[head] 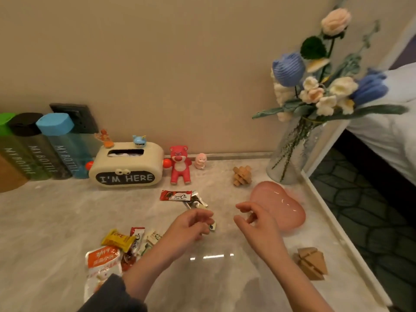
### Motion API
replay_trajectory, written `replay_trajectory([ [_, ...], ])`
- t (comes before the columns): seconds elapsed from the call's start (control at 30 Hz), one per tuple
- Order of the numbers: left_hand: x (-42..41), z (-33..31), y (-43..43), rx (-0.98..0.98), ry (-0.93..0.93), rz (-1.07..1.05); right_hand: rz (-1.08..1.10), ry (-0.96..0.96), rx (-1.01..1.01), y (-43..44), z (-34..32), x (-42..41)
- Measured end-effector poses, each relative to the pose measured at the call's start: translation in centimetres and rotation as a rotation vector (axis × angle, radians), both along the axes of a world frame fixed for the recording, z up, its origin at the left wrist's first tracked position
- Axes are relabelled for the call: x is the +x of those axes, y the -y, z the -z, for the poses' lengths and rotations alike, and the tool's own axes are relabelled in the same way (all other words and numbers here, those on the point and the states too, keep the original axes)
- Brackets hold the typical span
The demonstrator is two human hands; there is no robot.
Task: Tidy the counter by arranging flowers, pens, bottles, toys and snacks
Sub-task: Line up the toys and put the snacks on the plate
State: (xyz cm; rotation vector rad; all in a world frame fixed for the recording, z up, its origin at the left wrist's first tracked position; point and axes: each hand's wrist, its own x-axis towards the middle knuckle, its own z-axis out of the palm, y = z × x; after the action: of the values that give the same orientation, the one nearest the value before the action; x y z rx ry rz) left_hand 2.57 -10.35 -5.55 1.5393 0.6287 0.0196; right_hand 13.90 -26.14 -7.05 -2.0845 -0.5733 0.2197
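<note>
From the head view, my left hand [191, 224] curls its fingers around a small wrapped sweet [212, 226] just above the counter [56, 221]. My right hand [258, 219] hangs beside it, loosely curled; I cannot tell whether it holds anything. The pink heart-shaped dish [279, 206] lies just past it, holding nothing I can see. Done, I judge: the bottles [45, 149] line the wall, the knitted flowers [315, 86] stand in their vase [290, 154], and the red bear [179, 164] sits by the tissue box [126, 167]. Left to do: the snack pile [117, 246], the Dove bar [175, 195] and two wooden puzzles [242, 175] lie scattered. I see no pens.
</note>
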Motion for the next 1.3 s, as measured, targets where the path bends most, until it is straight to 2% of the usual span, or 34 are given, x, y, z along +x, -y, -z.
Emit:
replay_trajectory([
  [0.13, 1.9, 1.0, 4.0, -0.023, 0.008, 0.15, 0.17, 0.097, -0.137, 5.4, -0.4, -0.4],
  [0.37, 4.7, 1.6, 9.5, -0.031, 0.026, 0.361, 0.367, 0.268, -0.218, 10.5, 0.0, -1.2],
  [0.43, 5.4, 1.8, 10.4, -0.014, 0.033, 0.396, 0.388, 0.235, -0.261, 11.5, 0.4, -1.2],
  [0.57, 6.5, 2.1, 10.9, 0.023, 0.04, 0.412, 0.297, -0.007, -0.391, 12.4, 1.6, -1.6],
  [0.67, 7.2, 2.0, 10.3, 0.075, 0.052, 0.396, 0.283, -0.039, -0.467, 12.5, 2.1, -1.3],
  [0.73, 7.8, 1.9, 9.4, 0.101, 0.065, 0.352, 0.287, -0.052, -0.357, 12.1, 1.5, -0.5],
  [0.83, 8.9, 1.6, 7.5, 0.138, 0.083, 0.257, 0.3, -0.189, 0.041, 10.2, -0.1, 1.7],
  [0.87, 9.4, 1.5, 6.8, 0.15, 0.088, 0.227, 0.29, -0.234, 0.12, 9.4, -0.5, 2.6],
  [1.07, 13.7, 0.3, 2.8, 0.294, 0.163, 0.135, 0.315, -0.532, 0.256, 4.0, -1.3, 8.7],
  [1.2, 17.7, 0.9, 0.8, 0.642, 0.128, 0.188, 0.329, -0.851, 0.583, 0.6, -2.0, 11.5],
  [1.3, 19.7, 2.3, 0.2, 0.765, 0.09, 0.273, 0.282, -0.786, 0.624, -1.1, -2.1, 13.3],
])
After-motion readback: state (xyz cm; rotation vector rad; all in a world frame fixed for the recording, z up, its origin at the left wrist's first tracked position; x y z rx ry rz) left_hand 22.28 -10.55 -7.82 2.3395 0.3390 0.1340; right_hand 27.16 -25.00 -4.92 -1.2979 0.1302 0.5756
